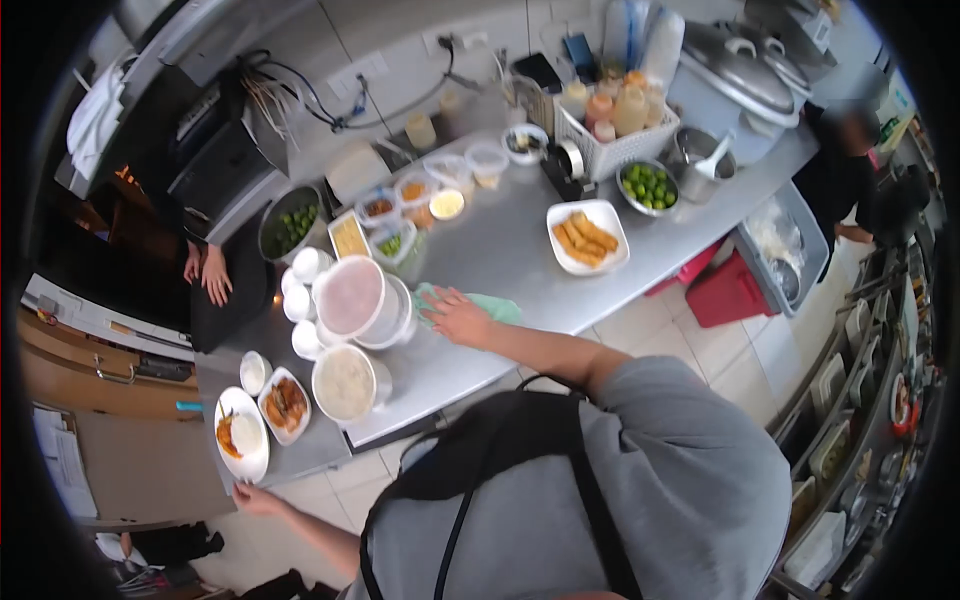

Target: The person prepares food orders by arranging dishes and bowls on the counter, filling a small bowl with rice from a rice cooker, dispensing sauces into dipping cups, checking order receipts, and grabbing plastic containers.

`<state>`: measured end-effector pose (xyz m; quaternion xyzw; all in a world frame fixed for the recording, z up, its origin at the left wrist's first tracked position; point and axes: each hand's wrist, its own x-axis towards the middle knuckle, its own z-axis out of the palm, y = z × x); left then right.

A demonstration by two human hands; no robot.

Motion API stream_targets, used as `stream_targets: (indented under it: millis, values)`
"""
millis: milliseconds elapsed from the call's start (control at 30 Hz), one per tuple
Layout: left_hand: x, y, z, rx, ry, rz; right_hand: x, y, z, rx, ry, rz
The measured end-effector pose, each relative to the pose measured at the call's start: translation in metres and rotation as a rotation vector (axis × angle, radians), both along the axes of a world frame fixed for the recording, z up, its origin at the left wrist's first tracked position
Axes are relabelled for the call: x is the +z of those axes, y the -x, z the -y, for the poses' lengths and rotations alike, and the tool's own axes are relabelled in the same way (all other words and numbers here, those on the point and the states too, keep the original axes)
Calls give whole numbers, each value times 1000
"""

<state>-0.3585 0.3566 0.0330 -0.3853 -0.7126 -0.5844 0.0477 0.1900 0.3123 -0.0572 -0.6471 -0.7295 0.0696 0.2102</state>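
Steel bench [500,222]: right hand [458,318] lies on green cloth [502,310] beside stacked tubs [350,297], fingers spread; apparently wiping, another stroke needs tub clearance. Left hand [258,499] near oval plate [252,462], grip unclear.

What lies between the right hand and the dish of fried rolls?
In the head view, from right hand to dish: some green cloth, then bare metal counter.

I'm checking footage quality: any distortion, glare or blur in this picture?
Head view throughout: strong fisheye curving, black corners; pale sheen on the steel table; a blurred patch over the head of the person at far right; the right hand and green cloth look reasonably sharp.
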Motion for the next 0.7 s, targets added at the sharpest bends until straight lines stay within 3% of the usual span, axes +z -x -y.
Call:
stream_targets:
  millis: [67,100,167,267,300,367,433,467,533,600,667,700]
  values:
    - [44,-105,14,-341,-64,64,-11,6,25,314,-69,33]
    - [52,-160,21,-494,-71,130,-9,0,41,312,-64,12]
    - [60,-266,53,-864,118,144,-1,-27,86,608,-81,-151]
    - [21,-379,99,-1297,556,542,-11,-60,127,417,91,-416]
    - [11,-408,114,-1303,795,698,-2,-63,140,277,-7,-588]
    - [19,-456,131,-1344,1096,1247,35,-61,164,289,-128,-601]
    - [29,-485,124,-1366,1143,1377,48,-72,187,306,-308,-515]
    - [36,-497,120,-1389,1172,1521,45,-90,197,226,-307,-508]
    - [72,-519,119,-1474,1127,1535,30,-151,212,140,-310,-505]
    - [84,-537,114,-1557,1079,1548,2,-230,220,-603,-546,-339]
    - [85,-558,109,-1823,1051,1037,23,-307,230,-957,-707,-256]
    - [68,-570,103,-1804,1141,959,20,-343,230,-1084,-675,-273]
